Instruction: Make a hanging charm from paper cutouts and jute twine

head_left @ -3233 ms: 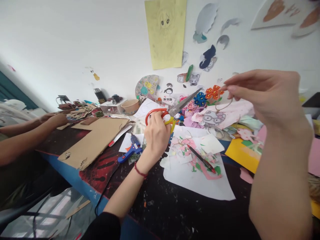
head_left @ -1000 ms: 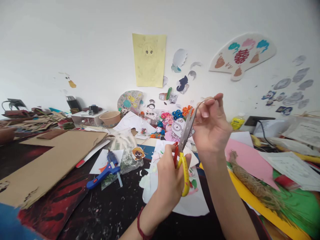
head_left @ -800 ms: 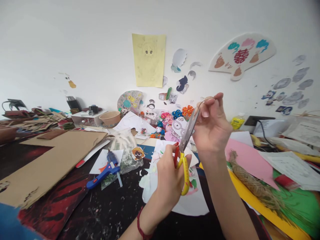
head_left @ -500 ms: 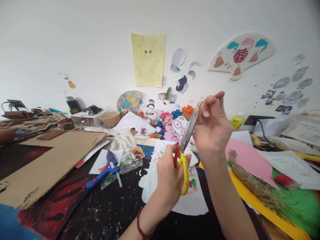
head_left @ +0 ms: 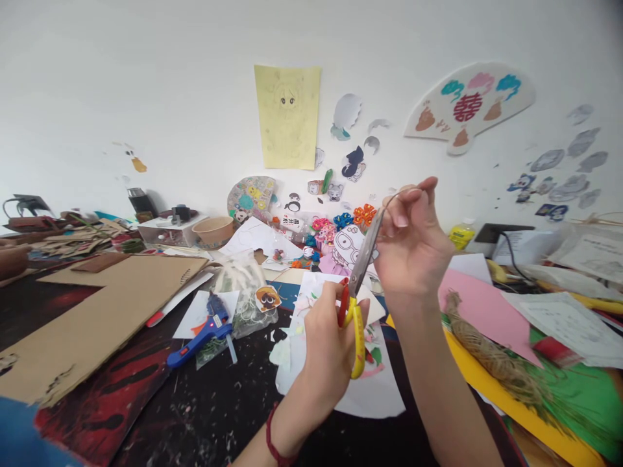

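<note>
My left hand (head_left: 331, 344), with a dark red cord on its wrist, grips scissors (head_left: 358, 318) with yellow and red handles. Their blades point up and look closed or nearly so, with the tips close to the fingers of my right hand (head_left: 413, 240). That hand is raised, its thumb and fingers pinching a thin strand (head_left: 400, 192) that curves over toward the blade tips. Whether the strand lies between the blades is too small to tell. White paper sheets (head_left: 374, 399) lie on the black table below the scissors.
A blue glue gun (head_left: 207, 337) lies left of my hands, beside a plastic bag (head_left: 253, 318). Large cardboard (head_left: 111, 305) covers the left side. Twine (head_left: 487, 350), pink paper (head_left: 491, 311) and green material (head_left: 594, 395) are at right. Another person's hand (head_left: 12, 259) shows at the left edge.
The scissors' blades have drawn closer together, and the yellow handle has shifted slightly left. My right hand keeps its pinch and has barely moved.
</note>
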`<state>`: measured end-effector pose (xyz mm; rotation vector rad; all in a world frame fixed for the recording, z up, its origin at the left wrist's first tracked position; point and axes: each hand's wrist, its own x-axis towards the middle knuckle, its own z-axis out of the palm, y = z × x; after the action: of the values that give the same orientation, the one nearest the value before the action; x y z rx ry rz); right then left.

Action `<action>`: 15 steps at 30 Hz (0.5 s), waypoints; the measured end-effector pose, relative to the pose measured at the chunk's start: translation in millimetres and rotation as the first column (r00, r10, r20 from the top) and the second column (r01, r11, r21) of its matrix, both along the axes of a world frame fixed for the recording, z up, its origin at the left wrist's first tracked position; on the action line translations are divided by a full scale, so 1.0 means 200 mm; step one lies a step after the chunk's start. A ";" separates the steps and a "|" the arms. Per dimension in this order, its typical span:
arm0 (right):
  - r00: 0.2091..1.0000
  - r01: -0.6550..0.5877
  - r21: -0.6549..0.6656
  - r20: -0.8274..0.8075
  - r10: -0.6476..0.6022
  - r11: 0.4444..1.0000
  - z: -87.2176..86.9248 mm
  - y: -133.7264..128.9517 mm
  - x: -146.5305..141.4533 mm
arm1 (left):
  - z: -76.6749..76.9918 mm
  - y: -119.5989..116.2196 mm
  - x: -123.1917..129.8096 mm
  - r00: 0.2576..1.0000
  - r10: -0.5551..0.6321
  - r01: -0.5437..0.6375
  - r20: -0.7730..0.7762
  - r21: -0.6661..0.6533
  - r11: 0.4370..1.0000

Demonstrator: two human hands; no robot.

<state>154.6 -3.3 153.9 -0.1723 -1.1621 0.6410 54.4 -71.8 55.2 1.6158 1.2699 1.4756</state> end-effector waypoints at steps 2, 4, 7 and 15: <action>0.998 -0.045 -0.017 -0.038 0.045 0.999 0.00 0.00 0.00 | 0.00 0.00 0.00 1.000 -0.006 0.006 -0.002 -0.004 1.000; 0.994 -0.080 -0.040 -0.072 0.077 0.996 0.01 -0.01 -0.01 | 0.01 0.00 0.00 1.000 -0.006 0.006 -0.002 -0.007 1.000; 0.991 -0.098 -0.057 -0.103 0.092 0.994 0.01 -0.01 -0.01 | 0.01 0.00 0.00 1.000 0.002 -0.002 -0.001 -0.014 1.000; 0.996 0.078 -0.155 -0.033 -0.084 0.985 0.01 0.00 0.00 | 0.02 0.02 -0.01 0.998 -0.042 0.045 0.044 -0.047 0.998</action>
<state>154.6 -2.6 156.8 -0.3354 -1.0624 0.6591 52.0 -67.6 59.1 1.5631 1.2298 1.4350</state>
